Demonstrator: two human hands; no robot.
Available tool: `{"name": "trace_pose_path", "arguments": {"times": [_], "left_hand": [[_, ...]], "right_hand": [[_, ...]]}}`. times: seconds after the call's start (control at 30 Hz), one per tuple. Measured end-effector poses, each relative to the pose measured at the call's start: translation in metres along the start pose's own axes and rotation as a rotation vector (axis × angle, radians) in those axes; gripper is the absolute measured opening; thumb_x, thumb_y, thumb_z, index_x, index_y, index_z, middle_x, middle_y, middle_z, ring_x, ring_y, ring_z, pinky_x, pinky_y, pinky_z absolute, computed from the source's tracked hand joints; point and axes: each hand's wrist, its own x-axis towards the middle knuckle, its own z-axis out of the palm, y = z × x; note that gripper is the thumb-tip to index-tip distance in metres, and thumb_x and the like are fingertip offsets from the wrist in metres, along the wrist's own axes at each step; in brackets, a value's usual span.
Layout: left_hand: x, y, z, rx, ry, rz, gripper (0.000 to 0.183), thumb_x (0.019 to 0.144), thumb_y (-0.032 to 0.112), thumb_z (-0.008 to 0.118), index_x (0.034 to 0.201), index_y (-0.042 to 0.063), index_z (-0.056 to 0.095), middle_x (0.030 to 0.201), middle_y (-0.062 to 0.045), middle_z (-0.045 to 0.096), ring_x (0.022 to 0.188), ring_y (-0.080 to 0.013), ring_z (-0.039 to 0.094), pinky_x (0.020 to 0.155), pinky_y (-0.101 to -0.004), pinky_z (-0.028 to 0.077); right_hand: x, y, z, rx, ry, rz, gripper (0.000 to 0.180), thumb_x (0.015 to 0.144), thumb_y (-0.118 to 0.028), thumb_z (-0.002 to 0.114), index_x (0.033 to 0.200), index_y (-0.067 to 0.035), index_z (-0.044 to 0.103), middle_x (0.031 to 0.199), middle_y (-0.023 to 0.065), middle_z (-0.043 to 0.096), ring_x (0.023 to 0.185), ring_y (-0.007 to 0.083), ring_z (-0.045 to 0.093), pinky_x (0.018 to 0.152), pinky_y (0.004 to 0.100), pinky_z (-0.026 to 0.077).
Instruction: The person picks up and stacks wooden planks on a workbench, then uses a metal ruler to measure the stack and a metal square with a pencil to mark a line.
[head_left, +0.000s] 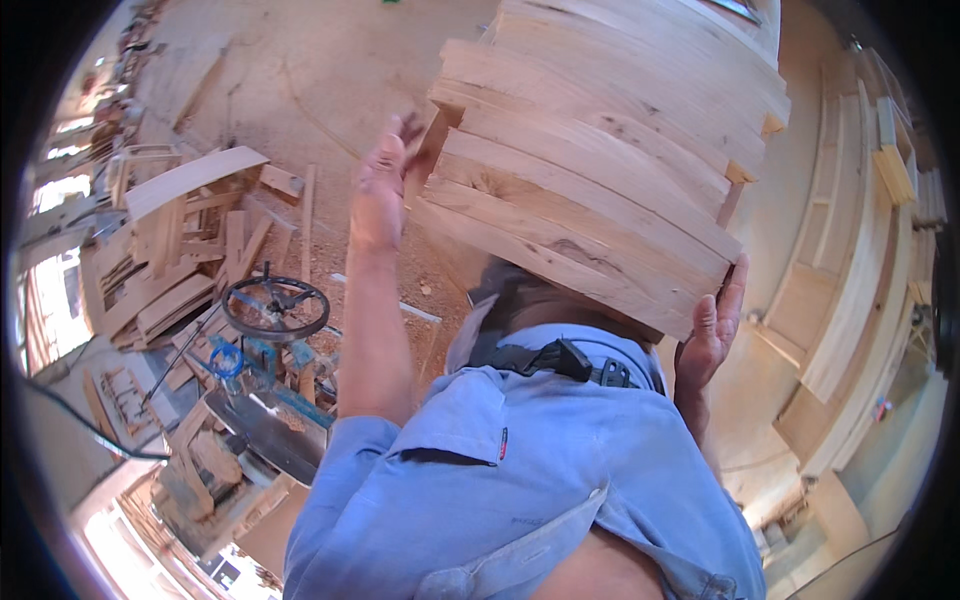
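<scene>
A stack of wooden boards (570, 165) lies in front of my body, its layers unevenly aligned at both ends. My left hand (386, 176) is raised at the left end of the stack, fingers spread and slightly blurred; whether it touches the wood is hard to tell. At the right near corner, my right hand (711, 330) rests its palm and fingers against the end of the lowest visible boards, thumb apart, not closed around them. What bears the stack is mostly hidden beneath it.
A machine with a black handwheel (275, 309) and a dark metal table (266, 435) stands at my left. Beyond it is a heap of wood offcuts (176, 300), with wood shavings (397, 277) on the floor. Long boards and wooden frames (844, 300) lie along the right side.
</scene>
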Motion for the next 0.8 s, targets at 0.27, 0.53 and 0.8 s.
{"name": "trace_pose_path", "arguments": {"times": [0.27, 0.53, 0.8], "left_hand": [[0.05, 0.002, -0.007, -0.206, -0.434, 0.061, 0.101, 0.102, 0.073, 0.03, 0.165, -0.003, 0.009, 0.173, -0.016, 0.014, 0.159, -0.0279, 0.014, 0.129, -0.0403, 0.007], [0.06, 0.003, -0.023, -0.226, -0.582, -0.016, 0.099, 0.104, 0.072, 0.024, 0.164, -0.006, 0.009, 0.173, -0.017, 0.012, 0.159, -0.0274, 0.012, 0.129, -0.0383, 0.008], [0.052, 0.01, -0.008, -0.051, -0.424, 0.01, 0.097, 0.105, 0.072, 0.02, 0.163, -0.005, 0.018, 0.171, -0.016, 0.023, 0.157, -0.0262, 0.021, 0.128, -0.037, 0.011]], "right_hand": [[-0.01, -0.001, 0.039, -0.032, 0.217, 0.044, 0.084, 0.104, -0.043, 0.055, 0.163, 0.005, 0.02, 0.164, 0.0211, 0.033, 0.149, 0.0303, 0.036, 0.122, 0.0418, 0.03], [-0.007, -0.002, 0.077, -0.054, 0.237, 0.018, 0.077, 0.104, -0.038, 0.056, 0.161, 0.006, 0.027, 0.163, 0.0205, 0.036, 0.149, 0.0296, 0.038, 0.123, 0.0408, 0.029], [-0.009, 0.004, 0.06, 0.078, 0.214, 0.055, 0.075, 0.102, -0.024, 0.064, 0.16, 0.006, 0.029, 0.162, 0.0195, 0.039, 0.149, 0.024, 0.038, 0.122, 0.0339, 0.027]]}}
